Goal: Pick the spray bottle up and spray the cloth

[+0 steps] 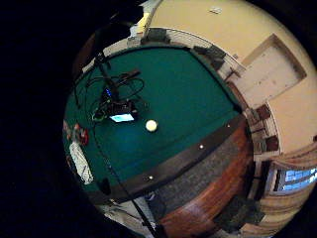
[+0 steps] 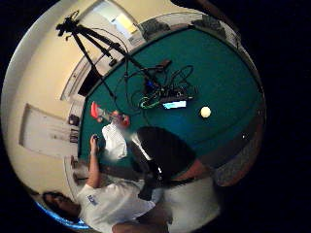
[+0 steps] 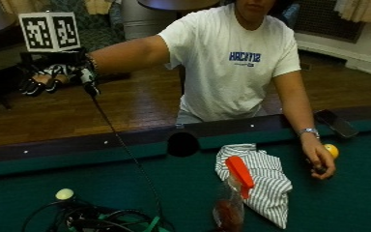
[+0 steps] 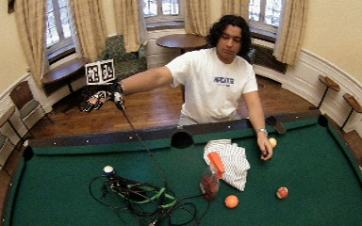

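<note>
Our gloved right hand [image 3: 44, 79] hangs open, far from the spray bottle [image 3: 232, 198]; we must reach over and grab it

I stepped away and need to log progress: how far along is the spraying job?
Nothing looks done yet. The spray bottle stands on the green table, beside the striped cloth, untouched. The gloved right hand is held out to the side, away from the table, holding nothing. Reaching for the bottle, taking a grip, lifting it and spraying all remain.
</note>
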